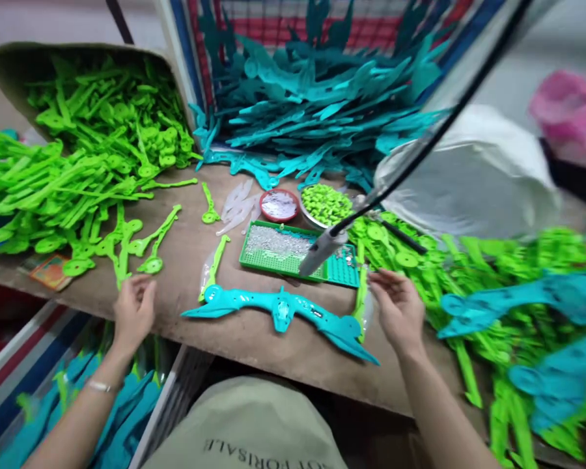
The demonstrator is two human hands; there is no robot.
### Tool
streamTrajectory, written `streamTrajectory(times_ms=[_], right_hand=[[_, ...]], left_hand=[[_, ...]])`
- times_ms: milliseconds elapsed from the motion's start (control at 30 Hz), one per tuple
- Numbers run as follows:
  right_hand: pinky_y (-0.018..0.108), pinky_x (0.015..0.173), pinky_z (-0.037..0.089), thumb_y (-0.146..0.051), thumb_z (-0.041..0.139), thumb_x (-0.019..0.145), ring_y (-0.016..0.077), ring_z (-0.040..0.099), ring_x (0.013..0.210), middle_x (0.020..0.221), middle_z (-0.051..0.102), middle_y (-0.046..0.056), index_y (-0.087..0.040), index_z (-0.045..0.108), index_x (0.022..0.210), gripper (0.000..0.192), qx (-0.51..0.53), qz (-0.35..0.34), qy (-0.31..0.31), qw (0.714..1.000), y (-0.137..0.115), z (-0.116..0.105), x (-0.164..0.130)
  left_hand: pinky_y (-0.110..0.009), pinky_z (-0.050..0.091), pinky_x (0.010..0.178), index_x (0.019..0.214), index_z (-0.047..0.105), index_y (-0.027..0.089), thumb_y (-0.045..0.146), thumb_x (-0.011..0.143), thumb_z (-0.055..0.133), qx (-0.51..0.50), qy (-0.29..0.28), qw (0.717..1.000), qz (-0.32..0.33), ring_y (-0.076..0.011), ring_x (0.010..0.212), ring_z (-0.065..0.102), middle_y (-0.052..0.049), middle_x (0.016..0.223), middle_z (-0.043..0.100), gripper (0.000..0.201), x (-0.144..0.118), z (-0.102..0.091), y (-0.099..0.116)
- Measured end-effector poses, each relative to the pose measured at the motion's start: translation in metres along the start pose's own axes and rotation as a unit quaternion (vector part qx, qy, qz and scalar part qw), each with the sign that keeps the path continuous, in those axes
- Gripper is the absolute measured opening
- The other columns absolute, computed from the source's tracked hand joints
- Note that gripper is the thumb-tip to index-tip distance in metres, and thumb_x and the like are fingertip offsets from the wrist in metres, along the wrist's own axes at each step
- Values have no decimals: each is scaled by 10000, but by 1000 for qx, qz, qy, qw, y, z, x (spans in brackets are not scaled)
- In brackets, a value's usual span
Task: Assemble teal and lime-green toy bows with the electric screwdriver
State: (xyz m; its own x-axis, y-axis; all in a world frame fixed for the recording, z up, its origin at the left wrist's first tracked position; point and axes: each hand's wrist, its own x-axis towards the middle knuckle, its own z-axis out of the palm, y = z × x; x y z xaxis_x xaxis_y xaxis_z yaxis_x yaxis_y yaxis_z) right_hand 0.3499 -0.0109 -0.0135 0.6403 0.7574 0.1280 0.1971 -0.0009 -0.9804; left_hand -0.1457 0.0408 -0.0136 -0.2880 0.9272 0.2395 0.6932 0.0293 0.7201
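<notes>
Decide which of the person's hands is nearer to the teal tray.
Right. The right hand is just right of the teal tray; the left hand is far to its left.

Noted smooth, glossy plastic on teal crosspiece (282,307); matt, wood-like finish on worktop (176,267); metallic sheen on small parts (276,242); matt cloth in printed garment (254,413).

L hand (135,305) & R hand (399,309) flank teal pc (283,311).
</notes>
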Motion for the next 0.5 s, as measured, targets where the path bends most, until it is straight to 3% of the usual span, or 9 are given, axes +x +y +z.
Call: streamTrajectory(times_ms=[100,167,233,333,433,500], right_hand=[[350,780,601,-317,839,603,196,711,879,918,742,44,-222,635,959,421,54,105,-31,993,6,17,38],[306,677,592,-276,833,597,175,699,779,863,730,32,-214,631,921,387,64,128,-32,989,7,32,74],[289,603,580,-247,826,601,164,685,684,775,699,19,-208,613,871,347,68,150,-41,986,8,49,106],[268,552,563,-231,791,637,147,656,600,672,631,-12,-216,554,795,286,71,176,-58,980,13,77,137],[248,523,540,-230,742,671,130,622,556,633,604,-31,-225,527,767,235,73,178,-81,978,20,95,151],[235,506,521,-235,728,672,126,603,540,601,585,-46,-232,526,760,221,78,157,-99,979,24,100,156]], left_hand=[[-306,515,499,951,517,237,516,819,624,-79,-10,995,-59,-179,510,584,40,665,588,327,-12,11,-2],[-301,535,516,920,516,236,533,796,648,-142,-26,988,-52,-172,533,605,40,674,596,348,-6,25,26],[-290,544,549,900,537,227,515,782,675,-191,-76,978,-27,-159,559,622,36,690,610,340,8,45,71],[-289,581,658,936,596,205,358,817,703,-247,-232,940,-41,-135,657,664,8,835,675,221,41,94,148],[-270,581,688,969,638,167,215,871,700,-255,-296,918,-62,-123,671,666,6,780,663,125,76,159,208],[-276,584,693,1040,650,139,235,951,667,-250,-330,906,-85,-120,701,657,-13,829,670,132,94,202,235]])
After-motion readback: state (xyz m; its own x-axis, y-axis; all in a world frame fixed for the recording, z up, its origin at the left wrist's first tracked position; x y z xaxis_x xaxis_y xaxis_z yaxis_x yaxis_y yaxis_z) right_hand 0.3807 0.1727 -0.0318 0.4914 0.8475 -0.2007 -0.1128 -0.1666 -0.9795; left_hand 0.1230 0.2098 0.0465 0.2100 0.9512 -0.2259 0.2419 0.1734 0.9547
